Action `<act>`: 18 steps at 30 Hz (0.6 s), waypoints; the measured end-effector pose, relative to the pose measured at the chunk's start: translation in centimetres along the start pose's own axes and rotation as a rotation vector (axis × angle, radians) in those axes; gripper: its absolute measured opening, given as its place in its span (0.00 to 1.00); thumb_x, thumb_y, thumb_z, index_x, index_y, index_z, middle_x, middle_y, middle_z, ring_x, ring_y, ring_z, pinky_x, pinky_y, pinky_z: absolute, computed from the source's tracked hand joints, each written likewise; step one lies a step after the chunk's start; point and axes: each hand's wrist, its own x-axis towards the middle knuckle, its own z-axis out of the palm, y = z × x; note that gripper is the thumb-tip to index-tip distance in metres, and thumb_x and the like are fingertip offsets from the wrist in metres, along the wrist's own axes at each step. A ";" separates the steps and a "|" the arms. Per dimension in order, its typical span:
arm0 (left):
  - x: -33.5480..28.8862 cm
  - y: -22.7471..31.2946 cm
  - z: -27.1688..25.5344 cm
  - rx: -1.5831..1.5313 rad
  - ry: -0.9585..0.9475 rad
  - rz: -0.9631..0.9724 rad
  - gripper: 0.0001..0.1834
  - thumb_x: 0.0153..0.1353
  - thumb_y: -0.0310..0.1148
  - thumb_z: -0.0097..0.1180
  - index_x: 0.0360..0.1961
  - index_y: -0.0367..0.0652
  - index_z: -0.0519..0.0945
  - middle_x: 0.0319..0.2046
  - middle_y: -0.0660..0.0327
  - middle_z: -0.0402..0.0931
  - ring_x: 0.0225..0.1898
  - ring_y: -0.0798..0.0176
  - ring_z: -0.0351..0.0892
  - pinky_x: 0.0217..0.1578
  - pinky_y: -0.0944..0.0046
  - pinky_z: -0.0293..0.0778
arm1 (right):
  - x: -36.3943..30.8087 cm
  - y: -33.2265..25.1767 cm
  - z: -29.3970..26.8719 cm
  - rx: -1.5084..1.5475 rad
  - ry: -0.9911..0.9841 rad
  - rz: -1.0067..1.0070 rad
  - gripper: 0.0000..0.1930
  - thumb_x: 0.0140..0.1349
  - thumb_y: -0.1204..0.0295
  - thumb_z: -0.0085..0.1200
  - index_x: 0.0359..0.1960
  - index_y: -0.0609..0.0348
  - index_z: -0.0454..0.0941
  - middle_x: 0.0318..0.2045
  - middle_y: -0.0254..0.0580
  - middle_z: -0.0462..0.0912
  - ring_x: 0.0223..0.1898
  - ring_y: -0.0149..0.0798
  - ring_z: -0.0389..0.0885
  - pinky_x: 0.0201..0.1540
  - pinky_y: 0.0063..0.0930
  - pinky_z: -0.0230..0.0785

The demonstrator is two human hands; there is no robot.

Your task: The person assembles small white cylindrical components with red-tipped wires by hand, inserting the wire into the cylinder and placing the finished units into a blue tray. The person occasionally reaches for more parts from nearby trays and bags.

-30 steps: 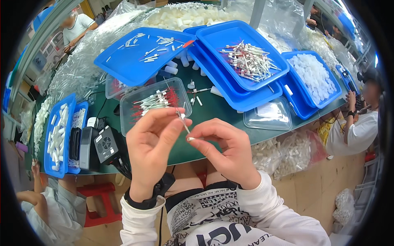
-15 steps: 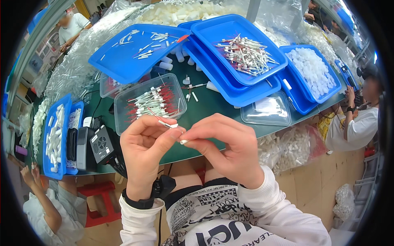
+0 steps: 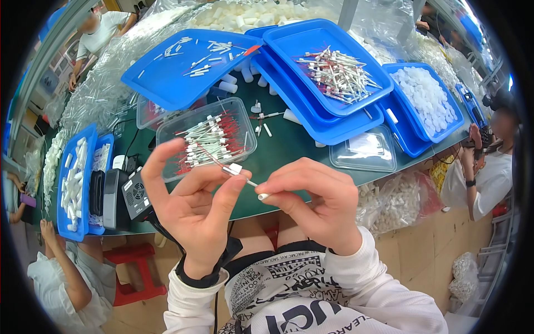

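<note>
Between thumb and finger of my left hand [image 3: 194, 214] is a small white plastic part with thin wires [image 3: 236, 168], its wires trailing up and left. A slim pale stem runs from it toward my right hand. The other fingers of that hand are spread. My right hand [image 3: 320, 203] pinches a short white tube [image 3: 262, 196], its round end showing below the fingertips. The stem reaches the right fingertips; whether it enters the tube is hidden. Just beyond my hands stands a clear plastic box [image 3: 251, 139] with many similar white parts and red wires.
Blue trays [image 3: 133, 78] with white parts stand at the back, some stacked; another blue tray [image 3: 456, 119] holds white caps. A clear lid [image 3: 364, 153] lies right. Left are a black device [image 3: 135, 195] and a tray of white tubes [image 3: 65, 225]. Co-workers sit on both sides.
My left hand's outer fingers have opened and lifted away from the pinch. The two hands have drawn slightly apart, so more of the stem shows between them.
</note>
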 end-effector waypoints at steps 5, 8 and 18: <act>0.1 -0.1 -0.8 0.055 -0.116 0.033 0.21 0.53 0.12 0.59 0.48 0.31 0.69 0.35 0.50 0.78 0.36 0.58 0.83 0.39 0.65 0.80 | 0.0 0.1 -0.2 0.047 -0.003 0.015 0.09 0.52 0.83 0.61 0.35 0.61 0.83 0.32 0.41 0.83 0.32 0.36 0.82 0.33 0.25 0.74; 0.1 -0.1 -0.8 0.057 -0.103 0.003 0.14 0.54 0.13 0.59 0.41 0.31 0.73 0.34 0.52 0.79 0.36 0.58 0.84 0.38 0.66 0.80 | 0.0 0.2 -0.3 0.061 -0.001 0.013 0.08 0.52 0.83 0.61 0.35 0.62 0.83 0.32 0.41 0.84 0.32 0.36 0.82 0.33 0.24 0.75; 0.4 -0.3 -0.4 -0.149 0.044 -0.060 0.09 0.56 0.15 0.59 0.37 0.33 0.74 0.32 0.52 0.80 0.34 0.58 0.84 0.36 0.64 0.81 | -1.0 -0.6 -1.1 0.107 0.110 0.224 0.10 0.55 0.82 0.59 0.39 0.63 0.83 0.27 0.42 0.82 0.26 0.30 0.81 0.30 0.20 0.73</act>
